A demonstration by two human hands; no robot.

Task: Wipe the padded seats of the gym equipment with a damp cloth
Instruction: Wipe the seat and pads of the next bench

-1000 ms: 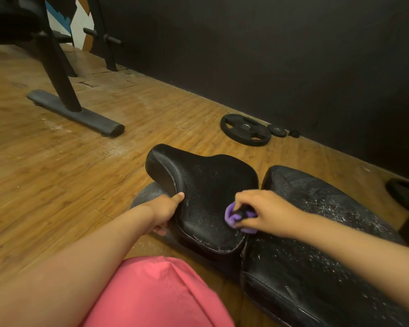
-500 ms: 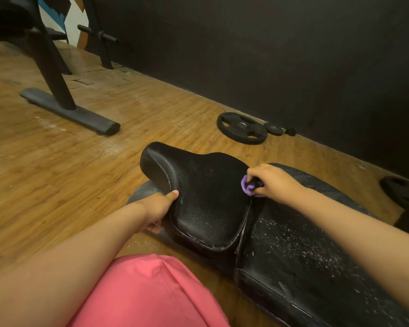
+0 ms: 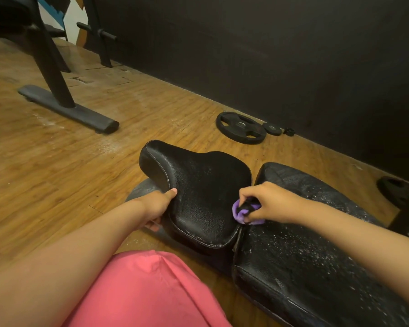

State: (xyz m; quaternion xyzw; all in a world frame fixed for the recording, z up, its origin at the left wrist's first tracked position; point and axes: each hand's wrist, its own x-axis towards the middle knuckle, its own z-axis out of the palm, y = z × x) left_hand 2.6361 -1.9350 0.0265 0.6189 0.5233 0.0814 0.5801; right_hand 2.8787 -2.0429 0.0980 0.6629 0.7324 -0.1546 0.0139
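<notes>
- We look down on a wooden floor [image 3: 57, 173] that meets a dark wall [image 3: 269, 55] along its far edge.
- A long black back pad [image 3: 316, 267] lies at the right, speckled all over with pale flecks.
- Pink clothing [image 3: 147, 291] fills the near edge of our view.
- The padded seat [image 3: 198, 185], black and saddle-shaped, sits just left of the back pad, with a narrow gap between them.
- A black equipment frame [image 3: 66, 109] stands on the floor at the far left, well apart from the seat.
- A black weight plate [image 3: 241, 127] lies flat by the wall.
- Our left hand [image 3: 157, 206] grips the seat's left edge, with the thumb on top and the fingers curled under.
- Our right hand [image 3: 269, 204] is curled round the purple cloth [image 3: 240, 214], pressing it against the seat's right edge at the gap; something dark shows in the bunched cloth, perhaps a fold in shadow.
- A smaller plate [image 3: 272, 129] lies just right of the big one.
</notes>
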